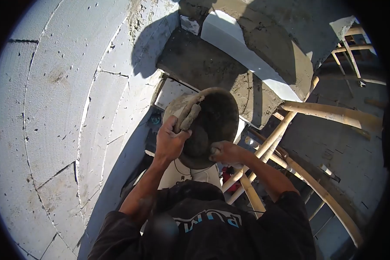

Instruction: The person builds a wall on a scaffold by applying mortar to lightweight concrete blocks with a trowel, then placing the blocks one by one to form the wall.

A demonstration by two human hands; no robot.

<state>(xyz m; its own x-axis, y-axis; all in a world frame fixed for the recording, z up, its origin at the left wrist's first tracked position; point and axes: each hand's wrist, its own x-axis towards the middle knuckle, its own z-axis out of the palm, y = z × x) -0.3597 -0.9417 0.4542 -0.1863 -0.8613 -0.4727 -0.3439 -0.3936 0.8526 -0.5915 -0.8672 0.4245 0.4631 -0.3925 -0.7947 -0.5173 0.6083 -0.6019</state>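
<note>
A mortar-stained bucket [223, 97] is tipped in front of my body, with its dark opening towards me. My left hand [170, 141] is closed round a mortar-caked hand tool [189, 118] that looks like a plastering float, at the bucket's left rim. My right hand [229, 153] is a closed fist at the near right side of the opening. What it grips is mostly hidden; a pale rounded end shows by the fingers. Inside the bucket, a rounded grey form [198, 141] lies in shadow between my hands.
A light block wall [60, 121] with mortar joints rises on the left. Ahead is a mortar-covered ledge [203, 60] with a white strip [251, 56]. Bamboo scaffold poles [275, 136] cross on the right, beside a lower, shaded block surface [338, 151].
</note>
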